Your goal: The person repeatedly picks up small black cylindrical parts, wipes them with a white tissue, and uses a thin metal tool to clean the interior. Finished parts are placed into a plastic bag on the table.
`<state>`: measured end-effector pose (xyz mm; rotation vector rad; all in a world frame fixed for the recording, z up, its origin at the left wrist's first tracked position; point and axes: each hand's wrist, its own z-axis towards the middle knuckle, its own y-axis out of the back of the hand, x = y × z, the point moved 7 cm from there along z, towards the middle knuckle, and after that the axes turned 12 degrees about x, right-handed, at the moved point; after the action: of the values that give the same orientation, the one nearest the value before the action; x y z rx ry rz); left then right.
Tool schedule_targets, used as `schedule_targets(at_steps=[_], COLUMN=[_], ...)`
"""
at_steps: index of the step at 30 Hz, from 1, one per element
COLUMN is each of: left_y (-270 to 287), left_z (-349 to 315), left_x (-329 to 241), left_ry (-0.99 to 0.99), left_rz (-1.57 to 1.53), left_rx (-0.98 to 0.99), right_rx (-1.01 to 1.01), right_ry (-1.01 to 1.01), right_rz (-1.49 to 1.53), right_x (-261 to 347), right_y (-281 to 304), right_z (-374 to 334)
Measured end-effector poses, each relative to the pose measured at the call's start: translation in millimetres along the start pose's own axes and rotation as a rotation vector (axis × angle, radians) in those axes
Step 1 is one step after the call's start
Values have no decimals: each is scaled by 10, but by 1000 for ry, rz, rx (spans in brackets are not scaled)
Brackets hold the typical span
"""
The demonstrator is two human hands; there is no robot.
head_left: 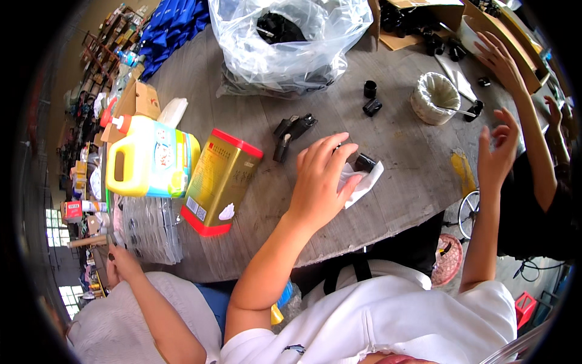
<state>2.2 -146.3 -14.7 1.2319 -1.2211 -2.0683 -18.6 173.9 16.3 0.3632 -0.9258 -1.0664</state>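
Observation:
My left hand point(321, 182) is over the table, its fingers curved round a crumpled white cloth point(362, 190). A short black cylindrical part point(365, 162) rests against the cloth beside my fingertips. A bit of black also shows between the fingers, mostly hidden. My right hand point(499, 148) is raised near the table's right edge, fingers apart and loosely bent, with nothing visible in it. Several joined black parts point(293, 133) lie to the left of my left hand. Farther off are two loose black cylinders point(371, 107). A lined white tub point(435, 98) with a stick in it stands closer to my right hand.
A yellow jug point(151, 159) and a gold-and-red tin point(222, 182) stand left, by stacked clear plastic trays point(148, 227). At the back is a clear bag point(291, 54) of black items. Cardboard boxes point(424, 5) stand back right. Co-workers' hands point(502, 64) point(124, 265) flank me.

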Motion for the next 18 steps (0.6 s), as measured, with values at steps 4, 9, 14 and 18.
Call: schedule_targets(at_steps=[4,9,14,18], left_y=[26,136,315,342], left_z=[36,17,-22,-74], left_x=[-12,78,299,383], left_ry=[-3,20,108,152], left_rz=[-33,-2,17,-28], left_rx=[-4,-75,-165,-189], right_rx=[118,85,93,250], right_ry=[212,436,374,387], right_rz=[178,160,204,270], right_x=[550,1025,1013,1149], right_y=[-38,-115,-149,-321], right_z=[-114,-84,-108,-252])
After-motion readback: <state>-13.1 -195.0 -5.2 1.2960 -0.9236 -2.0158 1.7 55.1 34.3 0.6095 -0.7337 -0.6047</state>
